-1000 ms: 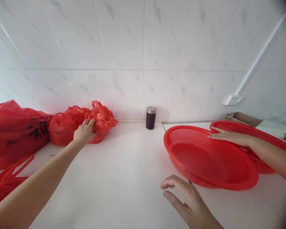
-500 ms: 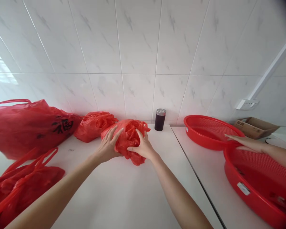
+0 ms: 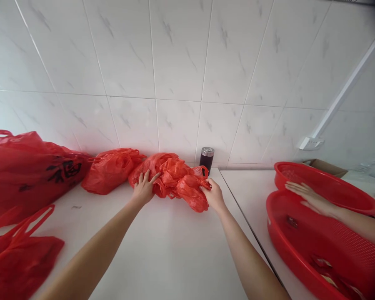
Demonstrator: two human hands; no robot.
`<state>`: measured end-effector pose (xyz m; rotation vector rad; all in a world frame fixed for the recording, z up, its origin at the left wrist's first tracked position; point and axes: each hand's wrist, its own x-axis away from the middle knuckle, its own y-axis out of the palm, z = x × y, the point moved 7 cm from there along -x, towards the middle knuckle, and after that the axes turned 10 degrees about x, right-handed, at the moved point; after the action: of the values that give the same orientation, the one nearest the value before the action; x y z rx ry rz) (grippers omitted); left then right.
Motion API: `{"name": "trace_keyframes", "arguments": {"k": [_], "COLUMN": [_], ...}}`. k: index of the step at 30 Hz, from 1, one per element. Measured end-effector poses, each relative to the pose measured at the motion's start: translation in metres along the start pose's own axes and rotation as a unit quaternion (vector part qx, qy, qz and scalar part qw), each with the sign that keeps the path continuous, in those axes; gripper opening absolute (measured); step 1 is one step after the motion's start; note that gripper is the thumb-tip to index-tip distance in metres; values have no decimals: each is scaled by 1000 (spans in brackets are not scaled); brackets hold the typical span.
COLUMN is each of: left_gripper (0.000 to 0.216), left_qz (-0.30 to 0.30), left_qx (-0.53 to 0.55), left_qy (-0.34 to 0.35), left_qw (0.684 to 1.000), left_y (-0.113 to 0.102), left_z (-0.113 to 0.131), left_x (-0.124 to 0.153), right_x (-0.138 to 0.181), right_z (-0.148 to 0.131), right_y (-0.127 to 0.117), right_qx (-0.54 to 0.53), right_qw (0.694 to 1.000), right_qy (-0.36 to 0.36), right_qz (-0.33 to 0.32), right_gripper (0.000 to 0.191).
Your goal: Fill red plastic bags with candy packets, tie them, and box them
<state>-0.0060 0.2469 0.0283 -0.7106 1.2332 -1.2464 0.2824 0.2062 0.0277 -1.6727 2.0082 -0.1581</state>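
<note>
A bunched red plastic bag (image 3: 178,177) lies on the white table against the tiled wall, crumpled and spread out sideways. My left hand (image 3: 143,188) rests on its left side with fingers stretched apart. At the bag's right end, my right hand (image 3: 214,196) pinches the crumpled plastic between thumb and fingers. Just behind that hand stands a dark cup with a silver lid (image 3: 206,158), partly covered by the bag. Another red plastic bag (image 3: 108,171) sits to the left of my left hand. What the bags contain is hidden.
A large red bag with black lettering (image 3: 37,166) and a smaller handled bag (image 3: 28,258) stand at left. Two red sieve baskets (image 3: 276,233) occupy the right, some small items in the nearer one. Another person's hand (image 3: 309,198) reaches over them. Behind is a cardboard box (image 3: 326,167).
The bunched bag has been pulled out wider to the right by my right hand. My left hand stays on its left side. The sieve baskets have shifted, and the other person's hand moved lower.
</note>
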Motion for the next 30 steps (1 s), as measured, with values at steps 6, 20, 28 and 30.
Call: {"name": "trace_keyframes", "arguments": {"k": [6,20,28,30], "left_gripper": [82,56,48,54], "left_qz": [22,-14,78,53], "left_qx": [-8,-5,245,455], "left_qy": [-14,186,115,64], "left_qw": [1000,982,959,887], "left_y": [2,22,-10,-10], "left_z": [1,97,124,130], "left_x": [-9,-2,15,44], "right_x": [-8,-31,23,38], "right_z": [23,33,-36,-46], "right_y": [-17,29,-32,-29], "right_qx": [-41,-71,-3,0], "right_qw": [996,980,968,979], "right_qy": [36,120,-31,-41], "right_qz": [72,143,248,202], "right_gripper": [26,28,31,31]}}
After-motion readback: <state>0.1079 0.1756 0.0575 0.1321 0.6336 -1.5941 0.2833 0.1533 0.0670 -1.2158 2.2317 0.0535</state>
